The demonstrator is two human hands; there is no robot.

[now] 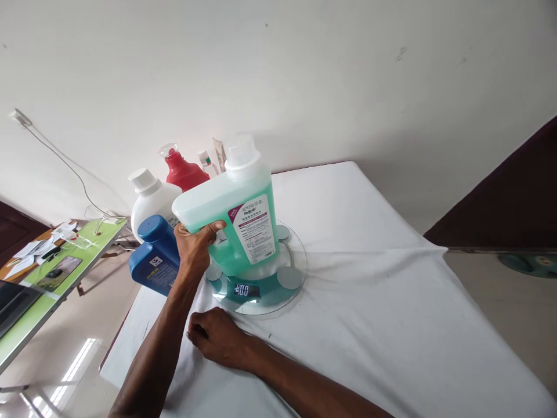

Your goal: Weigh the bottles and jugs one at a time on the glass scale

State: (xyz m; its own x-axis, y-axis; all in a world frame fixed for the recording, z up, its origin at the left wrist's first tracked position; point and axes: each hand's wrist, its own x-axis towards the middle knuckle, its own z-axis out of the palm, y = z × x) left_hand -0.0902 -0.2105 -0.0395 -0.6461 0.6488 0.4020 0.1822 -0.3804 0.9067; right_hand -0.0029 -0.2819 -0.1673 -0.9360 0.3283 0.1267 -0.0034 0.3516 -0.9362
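Observation:
My left hand point(195, 247) is wrapped round the handle of a translucent jug point(226, 194) of green liquid, its thumb on the near side. The jug has a white cap and a white label with a purple corner. It is over the round glass scale point(292, 299), whose lit display point(246, 290) seems to read 0.0. Whether the jug's base touches the glass cannot be made out. My right hand point(217, 338) rests on the white cloth in front of the scale, its fingers curled in with nothing visible in them.
Left of the jug stand a blue bottle point(153, 258), a white bottle point(150, 200) and a red bottle point(185, 174). A small capped bottle point(206, 162) is behind. The white-clothed table point(369, 313) meets the wall. A green table point(93, 235) with papers is at far left.

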